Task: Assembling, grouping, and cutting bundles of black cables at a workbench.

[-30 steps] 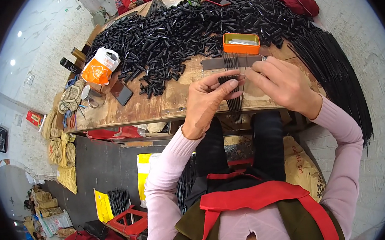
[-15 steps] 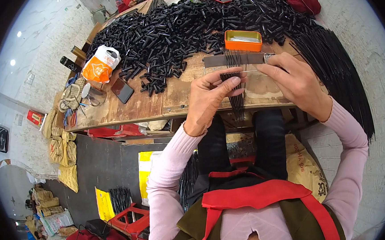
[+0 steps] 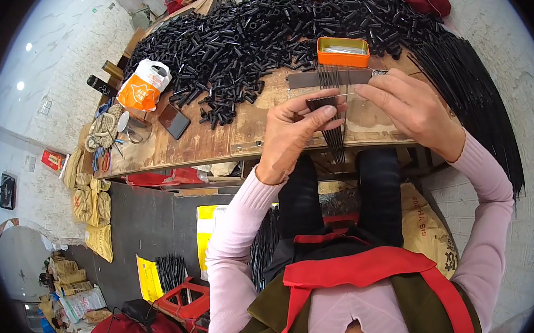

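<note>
Both hands sit a touch farther apart than half a second ago, the right hand [image 3: 413, 108] drawn slightly outward. Left hand [image 3: 294, 133] pinches a flat bundle of thin black rods [image 3: 333, 125] between thumb and fingers, rods hanging below it over the wooden table [image 3: 215, 136] edge. Right fingers pinch a fine rod beside the bundle. Just beyond both hands lie a grey strip [image 3: 329, 77] and an orange tin [image 3: 342, 51], with black tubes [image 3: 252, 37] heaped farther off.

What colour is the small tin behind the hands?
Orange, with a shiny metallic inside; the tin sits at the edge of the black tube pile. The head view shows it clearly.
</note>
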Tool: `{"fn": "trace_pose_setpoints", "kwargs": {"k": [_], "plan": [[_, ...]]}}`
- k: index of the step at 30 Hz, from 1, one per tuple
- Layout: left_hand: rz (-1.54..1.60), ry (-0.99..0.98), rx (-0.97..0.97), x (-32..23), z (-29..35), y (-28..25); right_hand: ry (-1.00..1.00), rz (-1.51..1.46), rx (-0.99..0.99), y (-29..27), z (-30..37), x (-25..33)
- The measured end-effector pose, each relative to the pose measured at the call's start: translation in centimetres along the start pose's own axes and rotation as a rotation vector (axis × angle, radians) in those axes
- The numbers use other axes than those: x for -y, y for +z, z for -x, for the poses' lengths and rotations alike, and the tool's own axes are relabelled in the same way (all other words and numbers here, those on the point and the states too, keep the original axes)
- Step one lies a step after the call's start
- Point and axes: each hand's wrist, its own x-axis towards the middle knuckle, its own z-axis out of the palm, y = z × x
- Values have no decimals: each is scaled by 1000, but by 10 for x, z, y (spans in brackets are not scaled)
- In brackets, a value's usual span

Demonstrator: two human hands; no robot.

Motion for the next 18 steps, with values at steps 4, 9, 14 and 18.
{"fn": "trace_pose_setpoints", "kwargs": {"k": [4,9,14,18], "plan": [[59,-41,28,1,-1,-5,5,-41,5,1,-1,-2],[54,-35,78,3,-3,-5,66,-139,-1,1,1,0],[46,-16,96,11,-5,-5,52,-65,-69,0,-17,1],[-1315,131,155,62,10,-38,388,-122,-63,10,11,-28]]}}
